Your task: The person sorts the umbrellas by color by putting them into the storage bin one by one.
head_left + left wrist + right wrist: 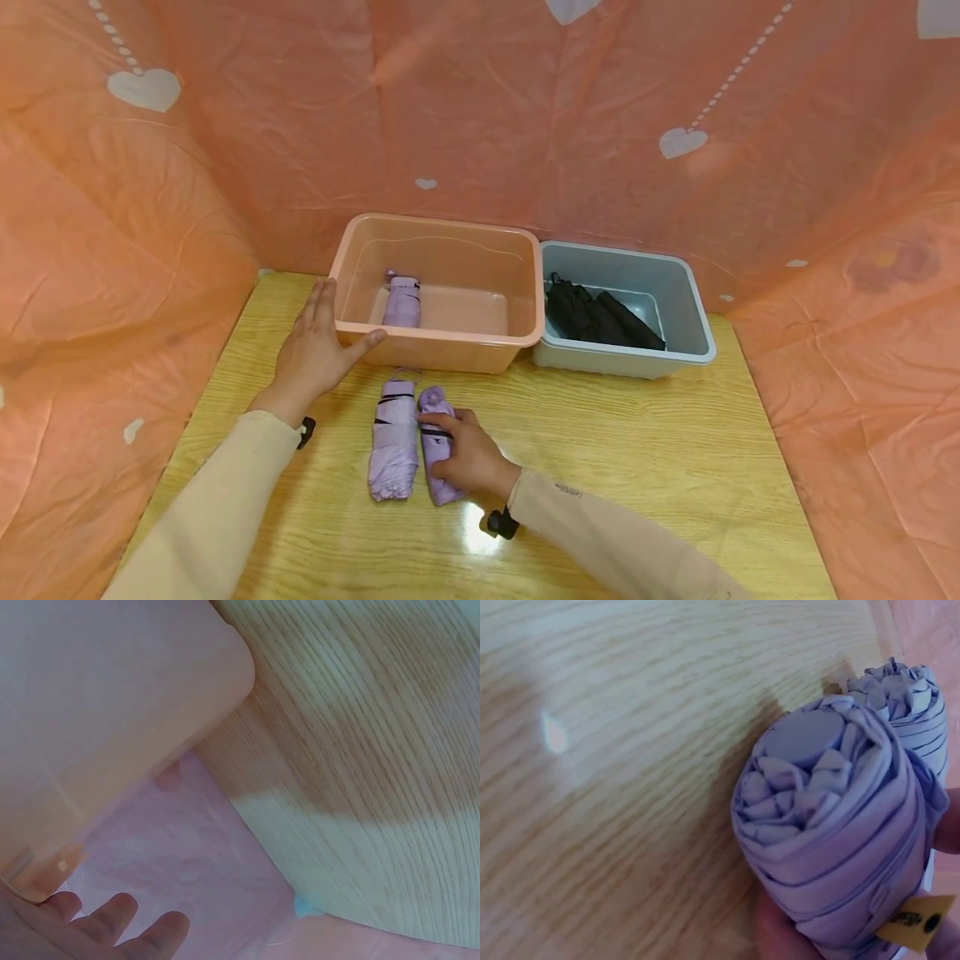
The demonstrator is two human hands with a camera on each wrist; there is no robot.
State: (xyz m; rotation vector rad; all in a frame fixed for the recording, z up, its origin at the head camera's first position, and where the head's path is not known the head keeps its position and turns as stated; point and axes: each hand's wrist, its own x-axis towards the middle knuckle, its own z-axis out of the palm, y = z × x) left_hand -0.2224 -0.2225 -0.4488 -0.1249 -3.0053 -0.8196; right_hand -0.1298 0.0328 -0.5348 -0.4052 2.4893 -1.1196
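Observation:
My right hand [476, 457] holds a folded lilac umbrella [435, 446] by its sides, over the table just in front of the peach bin [450, 336]. The right wrist view shows that umbrella's gathered end [810, 780] close up, with a small yellow tag [915, 921]. Alongside it on the left lies another folded lilac umbrella [393, 450]. My left hand [311, 350] rests against the peach bin's front left corner, fingers extended along the side and thumb by the front rim. Inside that bin is one more lilac umbrella [403, 302].
Right of the peach bin stands a grey-blue bin [626, 360] with a folded black umbrella [600, 317] in it. Orange sheeting [465, 108] with pale hearts hangs behind and at both sides of the wooden table [637, 450].

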